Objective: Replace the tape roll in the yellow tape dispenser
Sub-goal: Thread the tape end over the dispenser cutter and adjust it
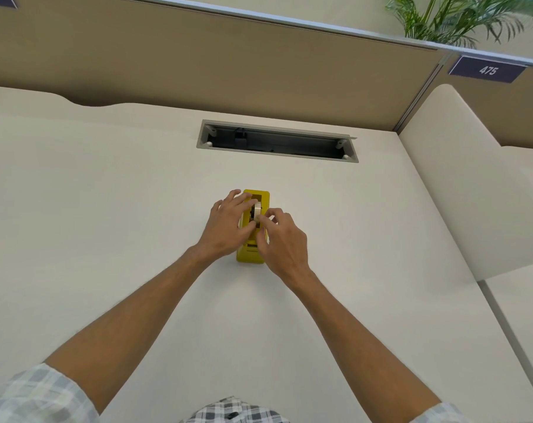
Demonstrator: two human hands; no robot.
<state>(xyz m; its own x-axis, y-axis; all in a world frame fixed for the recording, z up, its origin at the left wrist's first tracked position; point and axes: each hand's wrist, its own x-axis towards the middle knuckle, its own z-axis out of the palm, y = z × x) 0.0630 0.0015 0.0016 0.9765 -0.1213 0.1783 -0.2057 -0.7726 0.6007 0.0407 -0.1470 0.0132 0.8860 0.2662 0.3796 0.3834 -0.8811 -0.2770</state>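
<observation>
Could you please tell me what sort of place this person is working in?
Most likely an office cubicle: a pale desk with an open cable tray, tan partition panels, and a numbered sign reading 475.

Dispenser point(250, 257) middle (under hands) hidden

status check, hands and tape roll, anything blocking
Left hand and right hand both gripping tape roll. Roll sits in yellow dispenser on desk. Nothing in the way.

Yellow tape dispenser point(250, 257) on white desk point(106, 209)
</observation>
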